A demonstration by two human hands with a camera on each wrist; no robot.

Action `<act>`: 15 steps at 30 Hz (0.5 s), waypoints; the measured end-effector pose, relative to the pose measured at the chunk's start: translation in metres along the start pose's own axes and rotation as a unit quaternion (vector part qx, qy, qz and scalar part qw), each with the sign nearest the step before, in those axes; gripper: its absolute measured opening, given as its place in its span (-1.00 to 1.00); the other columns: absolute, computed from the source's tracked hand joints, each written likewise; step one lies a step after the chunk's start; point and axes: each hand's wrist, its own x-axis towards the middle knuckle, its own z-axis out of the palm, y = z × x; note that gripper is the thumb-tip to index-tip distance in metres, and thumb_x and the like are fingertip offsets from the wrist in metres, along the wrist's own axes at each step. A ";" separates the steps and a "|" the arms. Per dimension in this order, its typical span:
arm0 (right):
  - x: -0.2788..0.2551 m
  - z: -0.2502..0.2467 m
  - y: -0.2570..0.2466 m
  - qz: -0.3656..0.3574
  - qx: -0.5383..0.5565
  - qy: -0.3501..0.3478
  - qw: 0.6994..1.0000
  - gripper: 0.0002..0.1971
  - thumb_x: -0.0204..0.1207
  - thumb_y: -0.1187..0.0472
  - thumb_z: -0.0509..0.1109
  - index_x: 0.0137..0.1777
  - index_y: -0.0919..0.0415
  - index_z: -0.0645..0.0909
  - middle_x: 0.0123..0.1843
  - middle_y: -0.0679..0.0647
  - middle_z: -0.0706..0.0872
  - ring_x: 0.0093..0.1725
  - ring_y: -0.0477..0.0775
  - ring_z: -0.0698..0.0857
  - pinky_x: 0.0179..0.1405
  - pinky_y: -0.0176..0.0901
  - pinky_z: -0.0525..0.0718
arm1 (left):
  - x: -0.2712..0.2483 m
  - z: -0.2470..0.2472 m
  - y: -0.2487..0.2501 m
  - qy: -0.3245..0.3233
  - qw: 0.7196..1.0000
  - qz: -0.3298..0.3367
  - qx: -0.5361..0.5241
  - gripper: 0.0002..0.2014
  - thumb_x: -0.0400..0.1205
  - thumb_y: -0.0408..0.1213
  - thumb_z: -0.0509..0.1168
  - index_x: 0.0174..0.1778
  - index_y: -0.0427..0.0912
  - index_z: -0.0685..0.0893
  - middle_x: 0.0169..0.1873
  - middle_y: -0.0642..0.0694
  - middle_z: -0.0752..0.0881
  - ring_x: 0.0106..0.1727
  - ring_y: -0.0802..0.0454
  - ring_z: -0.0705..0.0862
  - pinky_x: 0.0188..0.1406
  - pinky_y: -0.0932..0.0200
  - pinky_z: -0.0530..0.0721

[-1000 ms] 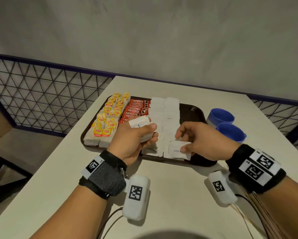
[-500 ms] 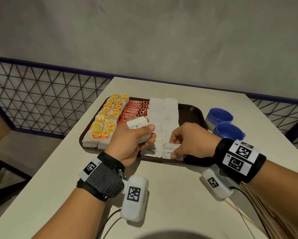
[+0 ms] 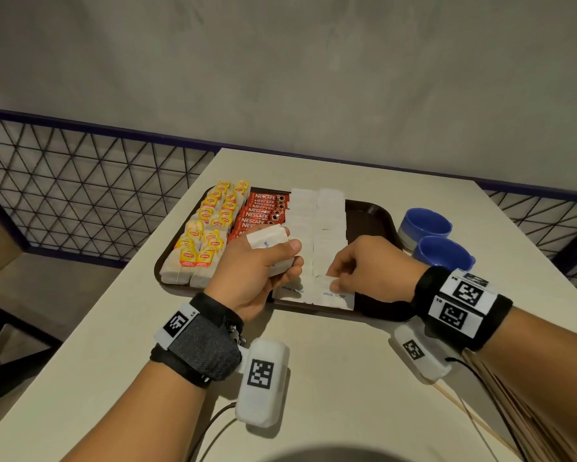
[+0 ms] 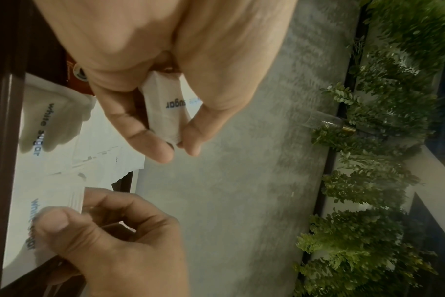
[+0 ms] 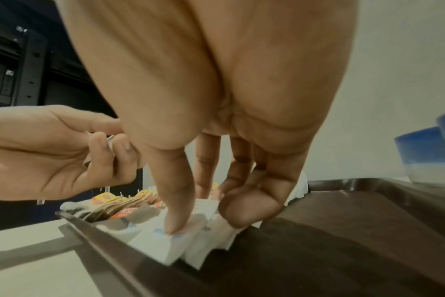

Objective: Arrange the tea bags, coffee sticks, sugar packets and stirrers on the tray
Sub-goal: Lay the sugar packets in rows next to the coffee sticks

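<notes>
On the pale cream table [image 3: 330, 371], the dark brown plastic tray [image 3: 375, 213] fills the frame's centre. My left hand [image 3: 253, 278] is clamped around a stack of white paper sugar packets [image 3: 267, 240]; my right hand [image 3: 363, 268] pinches the nearest white sugar packet [image 3: 335, 295] at the tray's front rim. I judge a careless nudge could scatter the neat rows.

Both forearms are bare. Behind the left hand [image 3: 252, 271] sits a black wrist strap with a grey textured panel and a white square-code tag. Behind the right hand [image 3: 368, 266] a black band carries two white code tags. White coded camera pods hang beneath each wrist, trailing thin dark cables.
</notes>
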 end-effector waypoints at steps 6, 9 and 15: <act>-0.001 -0.004 -0.002 -0.018 -0.009 0.033 0.999 -0.80 0.53 0.01 0.62 0.11 -0.12 0.75 -0.11 -0.19 0.59 -0.19 -0.15 0.60 -0.23 -0.44 0.45 | 0.003 0.000 -0.001 0.011 1.000 -0.007 -0.016 -0.77 0.61 -0.53 0.46 0.14 -0.23 0.71 -0.14 -0.20 0.79 -0.11 -0.17 0.83 -0.09 0.03 0.85; -0.002 -0.011 -0.003 -0.015 0.043 0.054 0.998 -0.88 0.59 0.02 0.57 0.08 -0.11 0.73 -0.13 -0.11 0.70 -0.19 -0.10 0.68 -0.20 -0.36 0.56 | 0.002 0.002 0.001 -0.010 0.999 -0.023 -0.044 -0.67 0.65 -0.66 0.20 0.28 -0.36 0.65 0.07 -0.35 0.78 0.04 -0.30 0.84 0.10 -0.10 0.85; -0.018 -0.014 -0.014 -0.055 0.255 0.134 0.956 -0.81 0.61 -0.01 0.54 0.19 -0.12 0.73 -0.05 -0.05 0.82 -0.08 0.00 0.81 -0.03 -0.10 0.82 | -0.003 0.004 0.000 -0.126 0.989 -0.058 -0.043 -0.41 0.59 -0.78 -0.11 0.50 -0.42 0.52 0.30 -0.48 0.73 0.31 -0.46 0.74 0.44 -0.27 0.66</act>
